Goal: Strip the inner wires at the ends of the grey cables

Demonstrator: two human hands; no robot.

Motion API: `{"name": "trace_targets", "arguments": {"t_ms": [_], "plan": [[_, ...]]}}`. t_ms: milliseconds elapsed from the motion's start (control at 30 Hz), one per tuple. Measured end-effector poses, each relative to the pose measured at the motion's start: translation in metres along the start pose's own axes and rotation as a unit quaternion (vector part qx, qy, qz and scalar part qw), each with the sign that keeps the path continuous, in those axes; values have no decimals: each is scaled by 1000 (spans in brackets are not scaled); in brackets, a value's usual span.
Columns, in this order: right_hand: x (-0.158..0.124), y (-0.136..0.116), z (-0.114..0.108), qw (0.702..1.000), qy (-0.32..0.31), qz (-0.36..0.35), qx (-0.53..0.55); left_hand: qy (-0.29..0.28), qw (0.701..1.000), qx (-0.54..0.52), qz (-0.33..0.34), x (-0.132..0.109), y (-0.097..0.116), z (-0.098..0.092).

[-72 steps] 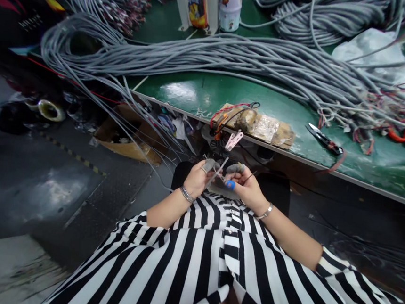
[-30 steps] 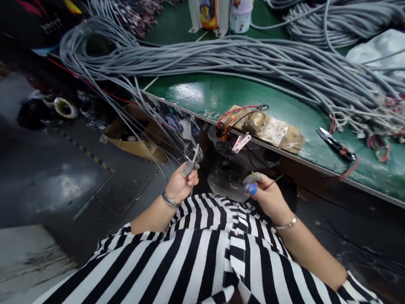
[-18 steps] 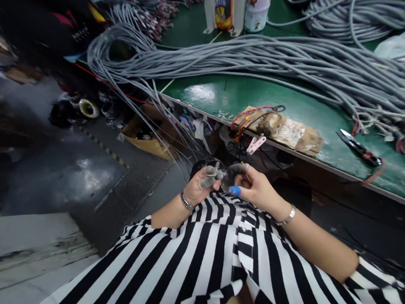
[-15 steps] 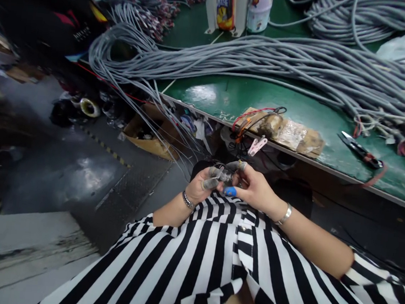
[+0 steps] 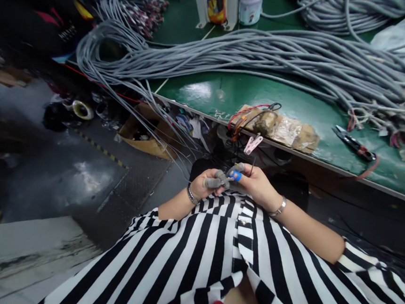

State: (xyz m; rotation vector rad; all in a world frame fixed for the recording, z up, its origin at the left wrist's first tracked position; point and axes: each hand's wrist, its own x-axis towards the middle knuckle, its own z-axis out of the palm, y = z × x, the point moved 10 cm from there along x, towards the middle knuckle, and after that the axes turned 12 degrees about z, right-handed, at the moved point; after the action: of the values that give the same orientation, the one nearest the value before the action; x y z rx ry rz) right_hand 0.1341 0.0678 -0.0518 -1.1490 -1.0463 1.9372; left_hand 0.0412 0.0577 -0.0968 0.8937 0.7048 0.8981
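Observation:
My left hand (image 5: 207, 184), with grey covers on its fingertips, is closed in a pinch in front of the striped shirt. Thin grey cables (image 5: 179, 157) run down from the table edge to it, and it grips a grey cable. Close beside it, my right hand (image 5: 258, 187) pinches the end of the same cable between thumb and forefinger. Blue tape wraps the right thumb, and a grey cover sits on the forefinger. A short dark strand sticks up behind the right fingers. The fingers hide most of the cable end.
A long bundle of grey cables (image 5: 210, 58) lies across the green table (image 5: 200, 92). Near its edge are a taped wooden block (image 5: 286, 128), a pink clip (image 5: 253, 144) and black-handled cutters (image 5: 355, 144). Below stands a cardboard box (image 5: 147, 140).
My right thumb has moved up against the forefinger, and the fingertips of both hands have shifted over the cable. The whole view has shifted slightly.

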Motion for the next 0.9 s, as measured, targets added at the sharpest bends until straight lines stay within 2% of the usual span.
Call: {"name": "trace_targets", "arguments": {"t_ms": [167, 400, 533, 600, 700, 800, 900], "plan": [[2, 17, -11, 992, 48, 61, 99, -17, 1000, -2, 0, 2, 1, 4], [6, 27, -23, 979, 119, 109, 122, -10, 999, -3, 45, 0, 10, -3], [9, 36, -63, 969, 209, 101, 83, -38, 997, 26, 69, -7, 26, 3], [6, 40, -82, 963, 243, 93, 69, -33, 995, 37, 85, -11, 35, 1], [1, 42, -86, 974, 205, 89, -21, 8, 992, 35, 125, -13, 46, -10], [-7, 32, -67, 974, 120, 54, -186, 45, 987, 32, 148, -12, 48, -17], [-20, 20, -46, 962, 44, 11, -268, 62, 987, 15, 146, -14, 41, -14]]}}
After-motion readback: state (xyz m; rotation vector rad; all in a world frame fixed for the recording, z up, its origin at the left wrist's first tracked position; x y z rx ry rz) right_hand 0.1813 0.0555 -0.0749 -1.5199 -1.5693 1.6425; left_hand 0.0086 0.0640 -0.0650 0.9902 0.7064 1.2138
